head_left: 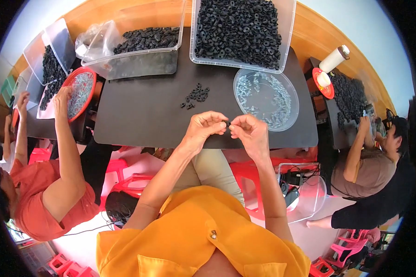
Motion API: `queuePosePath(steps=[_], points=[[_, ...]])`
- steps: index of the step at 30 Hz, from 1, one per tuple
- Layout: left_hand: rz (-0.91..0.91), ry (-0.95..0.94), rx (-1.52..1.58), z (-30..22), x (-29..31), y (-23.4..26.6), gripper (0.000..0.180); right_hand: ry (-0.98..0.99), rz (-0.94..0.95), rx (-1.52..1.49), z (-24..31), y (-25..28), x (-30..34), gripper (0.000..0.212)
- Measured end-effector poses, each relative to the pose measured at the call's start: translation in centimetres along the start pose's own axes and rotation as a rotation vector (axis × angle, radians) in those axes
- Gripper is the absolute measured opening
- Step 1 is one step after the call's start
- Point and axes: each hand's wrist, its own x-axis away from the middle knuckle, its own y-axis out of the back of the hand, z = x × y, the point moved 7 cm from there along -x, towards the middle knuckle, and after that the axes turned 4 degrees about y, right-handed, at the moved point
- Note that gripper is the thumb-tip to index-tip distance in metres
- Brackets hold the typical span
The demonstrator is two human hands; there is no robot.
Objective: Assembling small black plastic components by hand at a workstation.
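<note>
In front of me, above the near edge of the dark table [143,111], both hands meet at a small black ring-shaped plastic part [227,123]. My left hand [204,130] pinches it between thumb and forefinger. From the other side, my right hand [251,132] is closed in a pinch at the same part; anything smaller between its fingertips is hidden. Beyond the hands lies a loose pile of similar black parts [198,93]. A round clear tray [266,100] of small shiny pieces, too small to name, sits just past my right hand.
A clear bin [289,34] heaped with black ring parts stands at the back, beside another clear bin [143,64] of black pieces and a plastic bag [97,40]. Co-workers sit at left [55,194] and right [370,171]. Red stools [252,180] stand below the table.
</note>
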Motion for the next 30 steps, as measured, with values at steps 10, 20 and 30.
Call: queuePosePath(steps=[10,20,30], points=[[0.037,0.042,-0.238,0.2,2.5,-0.2,0.013,0.036,0.035,-0.041,-0.5,-1.1,1.3,0.005],[-0.186,-0.156,-0.107,-3.4,4.7,5.9,0.01,0.402,-0.082,0.386,1.3,-5.4,-1.4,0.019],[-0.198,-0.178,-0.152,-4.1,4.8,7.1,0.011,0.576,0.053,0.796,-0.7,-10.8,-6.1,0.015]])
